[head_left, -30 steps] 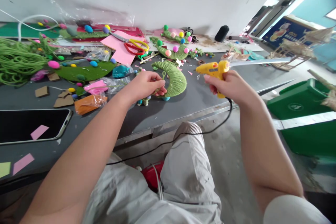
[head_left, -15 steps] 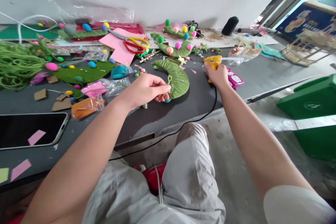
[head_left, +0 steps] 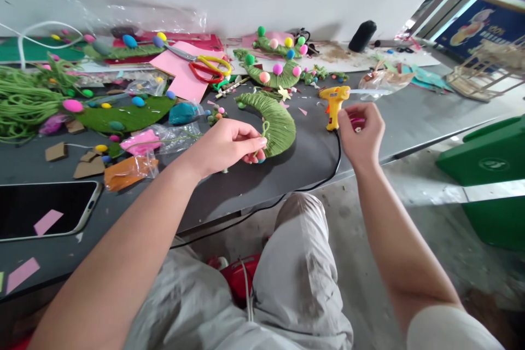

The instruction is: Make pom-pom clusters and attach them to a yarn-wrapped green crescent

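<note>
My left hand is closed in a pinch on a thin piece of green yarn, whose small loop sticks up above the fingertips. Just behind it a crescent wrapped in green yarn lies on the table, with a green pompom at its upper tip. My right hand is curled beside the handle of a yellow glue gun, its fingers apart and nothing seen in them. The gun lies on the table with a clear glue stick out of its back. Between my right fingers shows part of a purple packet.
Red-and-yellow scissors lie on pink paper at the back. Other crescents with pompoms, green yarn and a phone cover the left and back. A black cord runs along the front edge. Green bins stand right.
My right hand has let go of the glue gun and moved slightly right and toward me. The gun stays on the table. My left hand keeps its pinch on the yarn.
</note>
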{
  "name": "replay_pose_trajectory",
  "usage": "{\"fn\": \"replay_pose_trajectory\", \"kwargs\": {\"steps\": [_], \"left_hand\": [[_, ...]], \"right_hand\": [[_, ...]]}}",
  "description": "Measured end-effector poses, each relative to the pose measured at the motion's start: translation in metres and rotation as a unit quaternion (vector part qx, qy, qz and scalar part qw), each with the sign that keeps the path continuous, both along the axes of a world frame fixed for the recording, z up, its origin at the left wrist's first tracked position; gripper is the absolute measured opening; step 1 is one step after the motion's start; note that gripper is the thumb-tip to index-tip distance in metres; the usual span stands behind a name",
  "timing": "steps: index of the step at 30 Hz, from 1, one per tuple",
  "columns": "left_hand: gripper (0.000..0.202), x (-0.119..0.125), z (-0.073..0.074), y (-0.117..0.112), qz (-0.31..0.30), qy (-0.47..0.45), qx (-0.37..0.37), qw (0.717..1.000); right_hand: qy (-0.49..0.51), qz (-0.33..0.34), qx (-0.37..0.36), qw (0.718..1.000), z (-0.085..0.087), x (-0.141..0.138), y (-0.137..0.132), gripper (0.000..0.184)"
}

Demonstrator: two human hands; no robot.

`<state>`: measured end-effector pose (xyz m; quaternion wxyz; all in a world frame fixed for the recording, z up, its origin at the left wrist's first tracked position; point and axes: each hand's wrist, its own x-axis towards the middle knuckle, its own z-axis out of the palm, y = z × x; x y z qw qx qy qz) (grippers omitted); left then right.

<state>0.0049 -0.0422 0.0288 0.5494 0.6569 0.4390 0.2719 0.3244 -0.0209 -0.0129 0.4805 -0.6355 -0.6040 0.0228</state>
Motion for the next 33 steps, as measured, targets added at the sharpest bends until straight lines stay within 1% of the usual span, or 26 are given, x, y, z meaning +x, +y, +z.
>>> {"fn": "replay_pose_trajectory", "kwargs": {"steps": [1,2,3,4,6,8,11,15,19,22,25,27,29,31,33], "left_hand": [[0.024,0.001,0.000,0.000,0.000,0.000,-0.003,1.000],[0.024,0.001,0.000,0.000,-0.001,0.000,-0.006,1.000],[0.025,0.002,-0.001,0.000,-0.002,0.000,-0.010,1.000],[0.027,0.002,-0.001,0.000,-0.001,-0.001,-0.012,1.000],[0.030,0.002,-0.001,0.000,-0.001,-0.003,-0.016,1.000],[0.033,0.002,-0.002,0.001,0.000,-0.005,-0.016,1.000],[0.034,0.000,-0.002,0.002,0.003,-0.005,-0.014,1.000],[0.034,0.000,-0.002,0.003,0.008,0.009,-0.012,1.000],[0.029,0.000,-0.001,0.004,0.018,0.028,-0.007,0.999],[0.026,0.000,-0.002,0.006,0.036,0.032,0.001,0.999],[0.025,-0.001,-0.002,0.007,0.054,0.042,-0.001,0.998],[0.025,0.001,-0.002,0.007,0.064,0.052,-0.004,0.997],[0.025,0.003,-0.001,0.006,0.072,0.062,-0.007,0.995],[0.025,0.006,0.001,0.005,0.080,0.076,-0.002,0.994],[0.026,0.008,0.002,0.002,0.086,0.093,0.012,0.992]], "right_hand": [[0.019,0.069,-0.021,0.997,0.008,-0.009,-0.006,0.028],[0.039,0.154,-0.076,0.984,0.018,-0.020,-0.010,0.030],[0.058,0.236,-0.136,0.961,0.027,-0.031,-0.013,0.033],[0.080,0.293,-0.156,0.940,0.036,-0.043,-0.013,0.036],[0.100,0.388,-0.185,0.898,0.052,-0.065,-0.007,0.041],[0.092,0.441,-0.211,0.867,0.062,-0.083,0.004,0.043],[0.052,0.488,-0.251,0.834,0.070,-0.097,0.022,0.038],[0.011,0.541,-0.298,0.786,0.076,-0.097,0.044,0.026],[-0.005,0.579,-0.308,0.755,0.081,-0.094,0.067,0.021],[-0.029,0.599,-0.326,0.731,0.087,-0.097,0.085,0.021],[-0.053,0.607,-0.330,0.720,0.090,-0.102,0.100,0.019],[-0.059,0.616,-0.328,0.714,0.088,-0.104,0.105,0.018],[-0.064,0.630,-0.338,0.697,0.082,-0.103,0.106,0.019],[-0.063,0.637,-0.355,0.682,0.074,-0.101,0.104,0.024],[-0.056,0.629,-0.364,0.685,0.066,-0.097,0.101,0.030]]}}
